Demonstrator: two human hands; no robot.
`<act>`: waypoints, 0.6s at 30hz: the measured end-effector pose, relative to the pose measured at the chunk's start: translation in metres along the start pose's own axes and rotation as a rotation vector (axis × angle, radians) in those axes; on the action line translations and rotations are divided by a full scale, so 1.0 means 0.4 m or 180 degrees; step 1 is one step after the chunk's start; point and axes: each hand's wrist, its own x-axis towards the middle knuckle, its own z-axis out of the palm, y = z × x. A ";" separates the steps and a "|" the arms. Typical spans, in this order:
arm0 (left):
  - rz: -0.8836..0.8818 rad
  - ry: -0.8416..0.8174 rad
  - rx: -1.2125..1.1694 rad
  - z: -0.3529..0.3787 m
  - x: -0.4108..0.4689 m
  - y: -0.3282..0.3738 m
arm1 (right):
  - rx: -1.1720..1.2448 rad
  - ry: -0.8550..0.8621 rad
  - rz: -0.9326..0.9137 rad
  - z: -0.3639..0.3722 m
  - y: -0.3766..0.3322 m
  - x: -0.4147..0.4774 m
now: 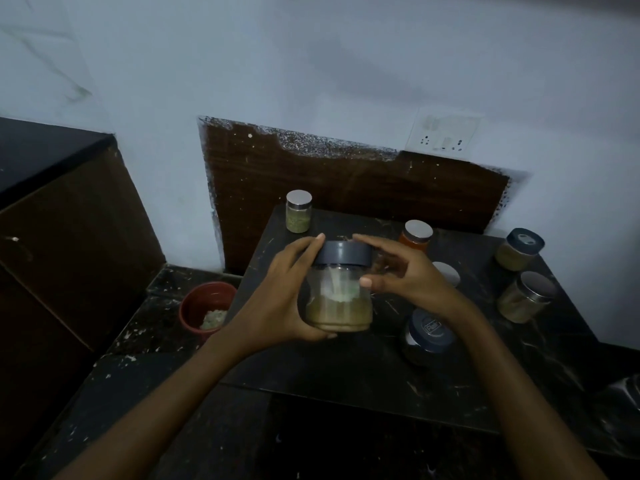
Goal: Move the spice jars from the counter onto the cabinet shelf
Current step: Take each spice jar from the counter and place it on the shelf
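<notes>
I hold a clear spice jar [341, 299] with a grey lid and brownish powder above the dark counter [346, 368]. My left hand [277, 299] wraps its left side and base. My right hand [401, 271] touches the lid and the right side. Other jars stand on the counter: a green-filled jar with a silver lid [298, 212] at the back, an orange-filled jar [416, 235], a silver lid [448, 273] partly hidden behind my right hand, a blue-lidded jar [426, 336] under my right wrist, and two jars at the right [518, 249] [526, 296].
A dark brown cabinet [65, 237] with a black top stands at the left. A red pot [207, 310] sits on the lower ledge beside it. A brown panel [346, 188] and a wall socket [443, 135] are behind the counter.
</notes>
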 end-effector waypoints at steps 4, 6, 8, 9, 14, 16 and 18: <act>-0.0066 0.0139 -0.0441 -0.005 0.010 0.022 | 0.0055 -0.0330 -0.0046 -0.021 -0.005 -0.045; -0.0088 0.0123 -0.0556 -0.007 0.011 0.032 | -0.0181 -0.0588 -0.0051 -0.023 -0.006 -0.062; -0.0144 0.0077 -0.0716 -0.004 0.010 0.044 | -0.0390 -0.0645 -0.0052 -0.016 -0.009 -0.072; -0.0190 0.0036 -0.0827 -0.002 0.009 0.050 | -0.0535 -0.0569 -0.0086 -0.013 -0.010 -0.076; -0.0156 -0.0245 -0.0736 0.006 0.013 0.074 | -0.1107 -0.0272 -0.0285 -0.007 -0.024 -0.093; -0.0050 -0.0249 -0.0432 0.011 0.018 0.089 | -0.1315 -0.0295 -0.0327 -0.009 -0.031 -0.095; -0.0015 -0.0226 -0.0289 0.013 0.026 0.100 | -0.1418 -0.0297 -0.0332 -0.013 -0.038 -0.098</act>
